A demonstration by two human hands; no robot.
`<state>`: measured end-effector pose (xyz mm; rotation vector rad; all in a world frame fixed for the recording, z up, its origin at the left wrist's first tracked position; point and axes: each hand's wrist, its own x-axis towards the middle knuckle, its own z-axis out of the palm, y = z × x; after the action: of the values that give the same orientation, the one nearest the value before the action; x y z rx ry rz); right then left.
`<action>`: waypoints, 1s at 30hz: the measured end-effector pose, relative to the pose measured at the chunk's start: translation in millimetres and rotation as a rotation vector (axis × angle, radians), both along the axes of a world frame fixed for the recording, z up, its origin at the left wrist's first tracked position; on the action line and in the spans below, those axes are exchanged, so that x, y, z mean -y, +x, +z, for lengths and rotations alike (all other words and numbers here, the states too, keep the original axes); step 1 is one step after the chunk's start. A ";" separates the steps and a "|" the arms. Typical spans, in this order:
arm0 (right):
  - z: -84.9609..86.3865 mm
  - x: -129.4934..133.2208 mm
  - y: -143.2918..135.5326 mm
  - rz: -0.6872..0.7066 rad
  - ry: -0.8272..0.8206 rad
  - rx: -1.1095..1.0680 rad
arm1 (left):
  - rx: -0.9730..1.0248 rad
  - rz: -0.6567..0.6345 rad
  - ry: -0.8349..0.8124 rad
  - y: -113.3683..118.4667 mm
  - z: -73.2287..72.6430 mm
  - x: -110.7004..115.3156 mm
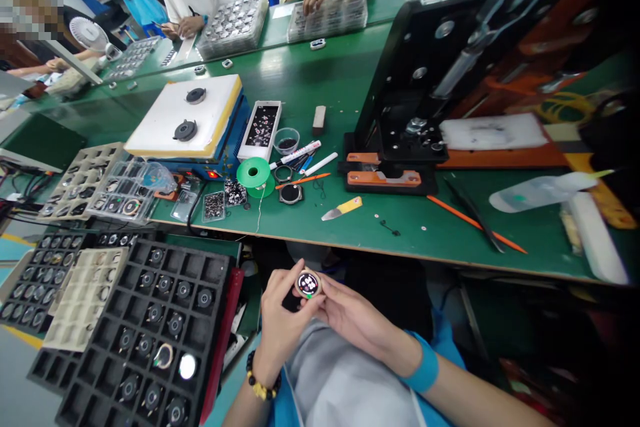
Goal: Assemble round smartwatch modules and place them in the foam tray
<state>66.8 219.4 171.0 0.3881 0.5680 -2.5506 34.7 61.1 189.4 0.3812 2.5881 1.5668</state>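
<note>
A round smartwatch [308,284] with a gold-coloured rim and a lit screen showing digits is held above my lap, just in front of the bench edge. My left hand [283,310] grips it from the left, thumb and fingers closed about its rim. From the right, the fingers of my right hand [353,313] close on the same watch. A small green patch shows at the screen's lower edge. No strap is visible on it. To the left, a black foam tray [200,331] holds several watch bodies in its compartments.
On the green bench [300,227] lie a yellow-handled blade [343,208], a green spool [254,173], pens and black tweezers [475,213]. A black press fixture [400,93] rises at right. A white-topped blue box [185,120] carries two round parts. Co-workers sit across the bench.
</note>
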 end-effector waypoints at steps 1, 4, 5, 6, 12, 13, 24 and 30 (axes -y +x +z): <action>-0.4 0.0 0.1 -0.003 0.000 -0.002 | 0.000 -0.001 0.001 0.0 -0.2 0.0; -2.3 -0.1 0.9 -0.011 0.001 -0.009 | -0.004 -0.002 0.003 -0.1 -0.5 0.1; -3.0 -0.1 1.2 -0.011 0.000 -0.012 | -0.005 -0.004 0.005 0.0 -0.5 0.1; -3.7 -0.1 1.5 -0.010 -0.002 -0.016 | -0.004 -0.005 0.005 0.0 -0.3 0.0; -6.8 0.3 1.9 -0.006 -0.005 -0.015 | -0.004 -0.004 0.004 0.0 -0.8 -0.2; -7.0 0.2 1.9 -0.006 -0.004 -0.016 | -0.008 -0.007 0.002 0.1 -1.3 0.0; -2.4 -1.7 1.4 -0.002 -0.001 -0.028 | -0.042 -0.011 -0.013 -0.7 -1.4 -0.4; -5.4 -1.8 1.3 -0.003 0.004 -0.045 | -0.060 -0.029 -0.023 0.3 -1.4 0.6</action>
<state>68.1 221.3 165.6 0.3338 0.5899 -2.5666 35.0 60.5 188.0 0.4687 2.6296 1.5386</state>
